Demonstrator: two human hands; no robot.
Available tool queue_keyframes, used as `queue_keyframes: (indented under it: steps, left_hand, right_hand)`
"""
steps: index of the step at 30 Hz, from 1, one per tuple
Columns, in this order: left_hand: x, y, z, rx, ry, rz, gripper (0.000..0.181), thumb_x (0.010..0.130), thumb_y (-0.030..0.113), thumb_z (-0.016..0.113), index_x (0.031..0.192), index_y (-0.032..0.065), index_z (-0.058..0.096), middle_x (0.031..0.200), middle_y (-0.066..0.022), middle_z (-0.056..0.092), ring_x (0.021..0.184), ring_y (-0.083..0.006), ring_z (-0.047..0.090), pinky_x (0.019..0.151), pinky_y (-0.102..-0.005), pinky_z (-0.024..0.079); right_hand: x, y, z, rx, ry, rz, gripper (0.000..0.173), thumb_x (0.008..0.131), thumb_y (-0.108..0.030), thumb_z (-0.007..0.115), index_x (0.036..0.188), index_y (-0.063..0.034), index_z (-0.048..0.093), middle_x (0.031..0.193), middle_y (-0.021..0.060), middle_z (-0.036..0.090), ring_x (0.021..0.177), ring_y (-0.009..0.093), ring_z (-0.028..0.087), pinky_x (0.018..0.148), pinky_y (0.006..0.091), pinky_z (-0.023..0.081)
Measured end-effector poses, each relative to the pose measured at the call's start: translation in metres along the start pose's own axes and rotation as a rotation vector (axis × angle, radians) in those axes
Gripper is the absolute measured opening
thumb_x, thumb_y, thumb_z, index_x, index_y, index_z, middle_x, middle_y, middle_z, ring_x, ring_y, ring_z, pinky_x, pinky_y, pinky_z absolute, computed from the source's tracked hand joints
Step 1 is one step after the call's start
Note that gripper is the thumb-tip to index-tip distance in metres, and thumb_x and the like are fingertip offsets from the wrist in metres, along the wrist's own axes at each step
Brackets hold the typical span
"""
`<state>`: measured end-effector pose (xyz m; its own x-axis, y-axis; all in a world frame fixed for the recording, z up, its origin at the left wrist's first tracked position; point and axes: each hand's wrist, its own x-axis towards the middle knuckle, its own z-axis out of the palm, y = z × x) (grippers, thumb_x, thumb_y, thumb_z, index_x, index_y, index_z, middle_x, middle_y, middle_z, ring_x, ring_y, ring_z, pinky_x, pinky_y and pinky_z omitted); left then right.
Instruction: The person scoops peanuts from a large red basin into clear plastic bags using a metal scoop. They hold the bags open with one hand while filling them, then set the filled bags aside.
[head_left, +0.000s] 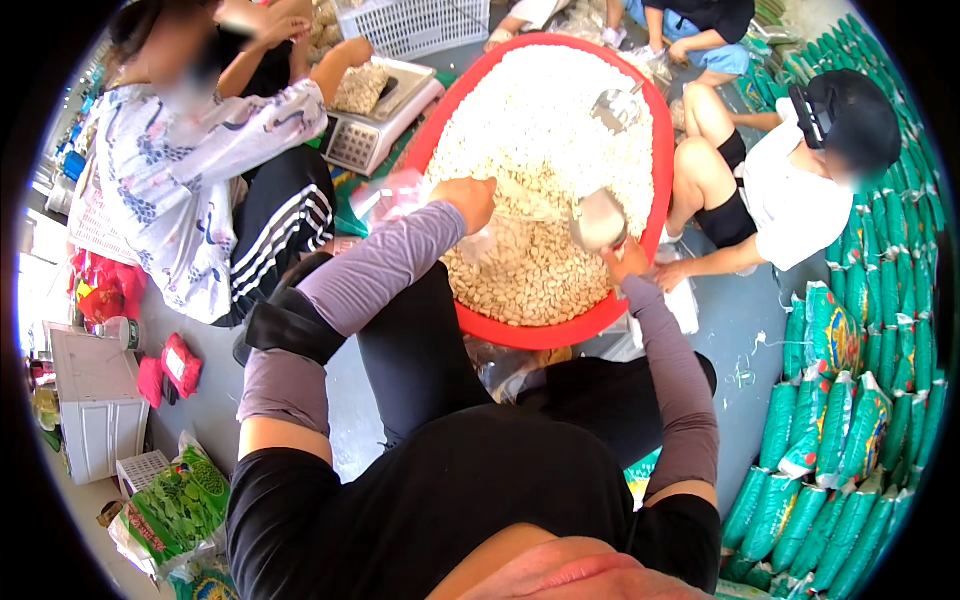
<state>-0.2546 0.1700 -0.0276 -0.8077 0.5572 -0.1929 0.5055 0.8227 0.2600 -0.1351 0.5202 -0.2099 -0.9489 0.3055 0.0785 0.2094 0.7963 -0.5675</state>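
A large red oval tub (664, 161) full of pale, flat beans or seeds (525, 285) stands before me. Over its left part, my left hand (469, 204) grips a clear plastic bag (480, 244), whose outline is hard to make out against the contents. My right hand (628, 261), at the tub's right rim, holds a metal scoop (600, 221) by its handle above the heap. The inside of the scoop looks pale; whether that is a load or glare cannot be told. A second metal scoop (616, 109) rests on the heap farther back.
At left, a person (195, 172) reaches over a digital scale (375, 124) bearing a filled clear bag (361, 86). Another person (795, 172) sits at right, a hand near the tub. Green packed sacks (832, 442) are stacked along the right; a white crate (420, 26) stands behind.
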Motion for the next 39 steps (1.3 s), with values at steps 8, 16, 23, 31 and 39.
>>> queue_keyframes:
  steps: [8, 16, 23, 31, 39]
  left_hand:
    - [-0.015, -0.002, -0.015, -1.121, 0.361, 0.220, 0.038, 0.089, 0.006, 0.045, 0.126, 0.0077, 0.054, 0.086, -0.0008, 0.060, 0.067, -0.0062, 0.051, 0.063, -0.0203, 0.043]
    - [-0.090, -0.036, -0.097, -1.558, 1.015, 0.413, 0.043, 0.094, 0.025, 0.046, 0.127, -0.0018, 0.050, 0.081, 0.0034, 0.055, 0.070, -0.0053, 0.051, 0.064, -0.0195, 0.043]
    - [-0.211, -0.045, -0.172, -1.405, 1.289, 0.320, 0.043, 0.093, 0.011, 0.037, 0.135, -0.0008, 0.038, 0.080, 0.0009, 0.057, 0.053, -0.0069, 0.048, 0.051, -0.0173, 0.041]
    - [-0.274, -0.134, -0.071, -1.215, 1.174, -0.047, 0.034, 0.096, 0.020, 0.040, 0.113, -0.0026, 0.058, 0.076, 0.0059, 0.049, 0.065, -0.0032, 0.039, 0.059, -0.0169, 0.033]
    - [-0.291, -0.244, 0.152, -0.771, 0.923, -0.450, 0.022, 0.091, 0.008, 0.045, 0.092, 0.0018, 0.066, 0.093, -0.0048, 0.066, 0.085, -0.0127, 0.057, 0.078, -0.0245, 0.042]
  right_hand:
    - [-0.030, -0.136, -0.012, 0.681, -0.150, 0.021, 0.068, 0.085, -0.028, 0.063, 0.137, 0.0006, 0.029, 0.123, 0.0233, 0.050, 0.111, 0.027, 0.053, 0.086, 0.0329, 0.048]
    - [-0.021, -0.262, -0.058, 0.529, -0.386, -0.563, 0.070, 0.088, -0.025, 0.061, 0.145, -0.0128, 0.022, 0.146, 0.0098, 0.029, 0.128, 0.027, 0.038, 0.102, 0.0403, 0.033]
    - [-0.030, -0.307, -0.065, 0.900, -0.457, -0.471, 0.059, 0.090, -0.016, 0.058, 0.141, -0.0083, 0.029, 0.137, 0.0150, 0.041, 0.116, 0.022, 0.049, 0.094, 0.0331, 0.042]
    - [-0.084, -0.183, -0.013, 0.961, -0.563, 0.116, 0.030, 0.092, -0.018, 0.055, 0.117, -0.0007, 0.051, 0.100, 0.0121, 0.063, 0.078, 0.017, 0.063, 0.065, 0.0270, 0.051]
    - [-0.111, -0.139, -0.003, 0.993, -0.518, 0.442, 0.028, 0.092, -0.024, 0.054, 0.108, -0.0006, 0.054, 0.090, 0.0123, 0.065, 0.073, 0.019, 0.064, 0.062, 0.0293, 0.051]
